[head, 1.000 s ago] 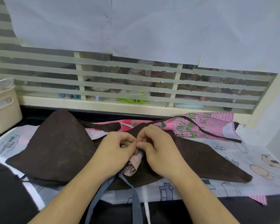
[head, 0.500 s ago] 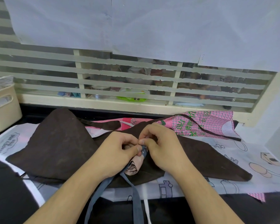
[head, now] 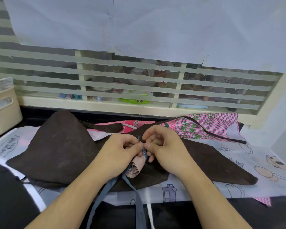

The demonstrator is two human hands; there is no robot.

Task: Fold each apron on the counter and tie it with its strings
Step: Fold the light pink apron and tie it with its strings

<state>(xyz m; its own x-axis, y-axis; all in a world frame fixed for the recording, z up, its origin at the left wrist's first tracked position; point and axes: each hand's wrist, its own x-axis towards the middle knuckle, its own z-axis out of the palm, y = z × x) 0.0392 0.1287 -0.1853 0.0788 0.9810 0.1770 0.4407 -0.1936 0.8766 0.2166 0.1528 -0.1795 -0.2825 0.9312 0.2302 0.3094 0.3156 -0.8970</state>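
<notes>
Blue-grey fabric strings point(head: 143, 150) are being pinched by both hands' fingers point(head: 139, 146) over a rolled pink apron point(head: 135, 167); tension should be kept even.

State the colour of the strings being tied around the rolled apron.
Grey-blue strings, clearest in the head view.

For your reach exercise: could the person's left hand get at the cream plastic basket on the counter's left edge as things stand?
Probably not at once: the left hand is pinching the grey-blue apron strings. Once it lets go, nothing blocks the cream plastic basket.
</notes>
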